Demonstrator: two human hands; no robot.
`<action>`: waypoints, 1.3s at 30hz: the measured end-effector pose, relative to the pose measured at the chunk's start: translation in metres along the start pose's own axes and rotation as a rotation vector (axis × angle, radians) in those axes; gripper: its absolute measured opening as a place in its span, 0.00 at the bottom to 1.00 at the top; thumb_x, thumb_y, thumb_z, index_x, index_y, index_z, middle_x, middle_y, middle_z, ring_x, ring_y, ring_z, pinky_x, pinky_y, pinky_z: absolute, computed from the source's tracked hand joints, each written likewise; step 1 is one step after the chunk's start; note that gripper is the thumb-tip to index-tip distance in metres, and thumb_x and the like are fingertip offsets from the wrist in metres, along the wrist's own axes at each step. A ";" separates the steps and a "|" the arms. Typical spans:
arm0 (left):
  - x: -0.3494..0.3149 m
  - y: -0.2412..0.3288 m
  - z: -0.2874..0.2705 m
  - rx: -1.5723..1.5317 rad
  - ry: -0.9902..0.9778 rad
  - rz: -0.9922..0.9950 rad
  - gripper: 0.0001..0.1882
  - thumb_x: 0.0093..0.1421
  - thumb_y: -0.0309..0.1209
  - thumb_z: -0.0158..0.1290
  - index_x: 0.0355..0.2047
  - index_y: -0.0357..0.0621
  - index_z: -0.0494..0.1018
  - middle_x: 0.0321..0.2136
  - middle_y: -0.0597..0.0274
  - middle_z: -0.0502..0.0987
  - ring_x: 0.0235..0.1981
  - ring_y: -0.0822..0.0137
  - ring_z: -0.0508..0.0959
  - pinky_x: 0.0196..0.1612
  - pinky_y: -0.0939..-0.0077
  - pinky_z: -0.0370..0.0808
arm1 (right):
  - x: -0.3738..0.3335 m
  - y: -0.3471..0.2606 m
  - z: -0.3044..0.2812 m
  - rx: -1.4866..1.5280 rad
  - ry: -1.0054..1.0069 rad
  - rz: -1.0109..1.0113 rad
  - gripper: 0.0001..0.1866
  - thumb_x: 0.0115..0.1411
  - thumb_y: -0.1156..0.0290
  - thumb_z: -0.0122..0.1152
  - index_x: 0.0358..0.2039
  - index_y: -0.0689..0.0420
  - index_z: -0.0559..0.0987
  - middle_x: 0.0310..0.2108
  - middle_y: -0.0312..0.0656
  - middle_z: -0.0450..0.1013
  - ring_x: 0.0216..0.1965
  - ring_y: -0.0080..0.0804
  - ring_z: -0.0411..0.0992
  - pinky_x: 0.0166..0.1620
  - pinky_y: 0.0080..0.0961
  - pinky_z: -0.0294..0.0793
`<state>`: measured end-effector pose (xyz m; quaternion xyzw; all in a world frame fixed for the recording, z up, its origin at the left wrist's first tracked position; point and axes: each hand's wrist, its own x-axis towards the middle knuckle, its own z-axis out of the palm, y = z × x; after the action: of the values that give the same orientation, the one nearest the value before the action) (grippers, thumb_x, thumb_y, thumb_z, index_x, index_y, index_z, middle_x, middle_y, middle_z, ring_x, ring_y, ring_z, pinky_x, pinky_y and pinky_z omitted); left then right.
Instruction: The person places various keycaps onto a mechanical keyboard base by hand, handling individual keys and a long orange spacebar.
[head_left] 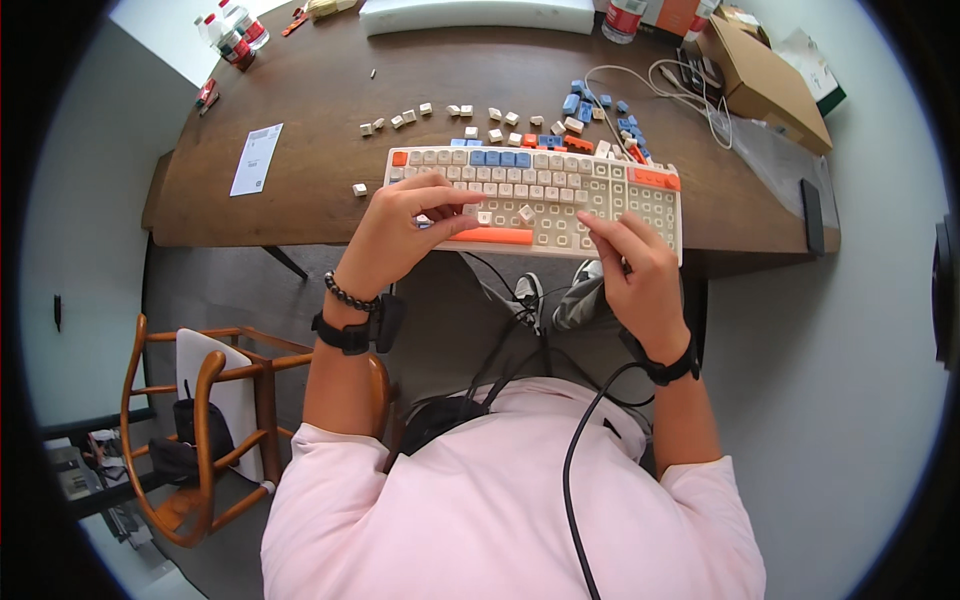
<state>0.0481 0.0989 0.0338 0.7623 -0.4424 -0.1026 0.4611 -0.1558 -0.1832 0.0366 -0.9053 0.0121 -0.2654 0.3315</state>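
Observation:
A cream keyboard [610,215] lies along the table's near edge, its upper rows fitted with cream, blue and orange keycaps. Bare switch sockets show in its lower rows and right side. Over its left part, my left hand [405,220] is open, thumb and index finger apart, the fingertips near a cream keycap [485,218]. Another cream keycap [526,213] sits tilted between my two hands. Above the right part of the board hovers my right hand [638,262], open, its index finger stretched toward the sockets. An orange spacebar [490,236] runs along the bottom row.
Loose cream keycaps [397,121] lie scattered behind the keyboard, with blue keycaps [571,104] at the right. A white card [257,160] is on the left. Behind stand bottles [622,20], a white foam block [478,16], a cardboard box [765,85] and a cable [690,97]. A black phone [811,215] rests at the right edge.

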 end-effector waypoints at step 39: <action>-0.039 -0.063 -0.080 0.748 0.212 -0.176 0.12 0.74 0.38 0.74 0.55 0.58 0.95 0.51 0.70 0.93 0.59 0.59 0.86 0.70 0.55 0.68 | -0.004 0.010 -0.001 0.016 0.004 -0.007 0.17 0.75 0.85 0.72 0.61 0.58 0.93 0.37 0.48 0.78 0.35 0.50 0.78 0.41 0.45 0.79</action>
<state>0.1070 0.1890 0.0179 0.9190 -0.3323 0.1058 0.1841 -0.1583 -0.1910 0.0296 -0.9021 0.0072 -0.2686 0.3378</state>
